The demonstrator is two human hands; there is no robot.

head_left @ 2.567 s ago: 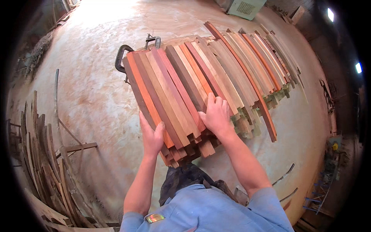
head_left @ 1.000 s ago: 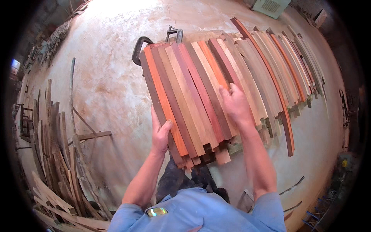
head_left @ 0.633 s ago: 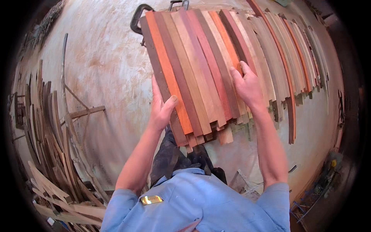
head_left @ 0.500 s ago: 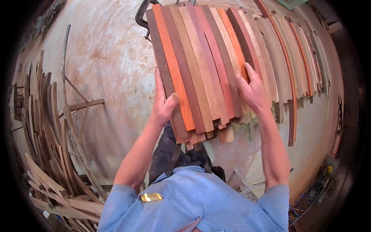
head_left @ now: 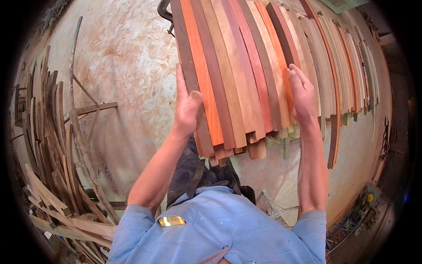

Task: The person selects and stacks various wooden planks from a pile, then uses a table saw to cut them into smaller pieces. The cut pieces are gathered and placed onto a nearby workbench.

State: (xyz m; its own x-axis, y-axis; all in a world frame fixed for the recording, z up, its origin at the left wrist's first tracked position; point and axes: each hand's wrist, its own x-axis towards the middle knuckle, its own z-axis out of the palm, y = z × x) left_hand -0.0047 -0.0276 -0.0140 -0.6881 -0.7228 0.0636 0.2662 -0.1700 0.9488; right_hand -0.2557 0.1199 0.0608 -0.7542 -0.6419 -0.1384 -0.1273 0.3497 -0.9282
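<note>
A row of long wooden strips (head_left: 239,83) in brown, orange, tan, purple and pink lies side by side before me. My left hand (head_left: 187,108) lies along the row's left edge. Its fingers stretch flat against the side of the dark brown strip (head_left: 189,70), and the thumb rests over its top edge. At the row's middle my right hand (head_left: 304,94) stands on edge, fingers straight and close together, beside an orange strip (head_left: 283,72). Its palm faces left, toward the strips. The right thumb is mostly hidden.
More strips (head_left: 351,66) continue to the right, one reddish strip (head_left: 334,136) jutting nearer to me. A black clamp (head_left: 165,13) is at the far left corner. Rough boards (head_left: 48,132) lean at left beside a pole (head_left: 72,79). Clutter (head_left: 360,202) lies at lower right.
My right hand has moved right and turned on edge, off the top of the strips to the orange strip's right side. My left hand stays at the row's left edge.
</note>
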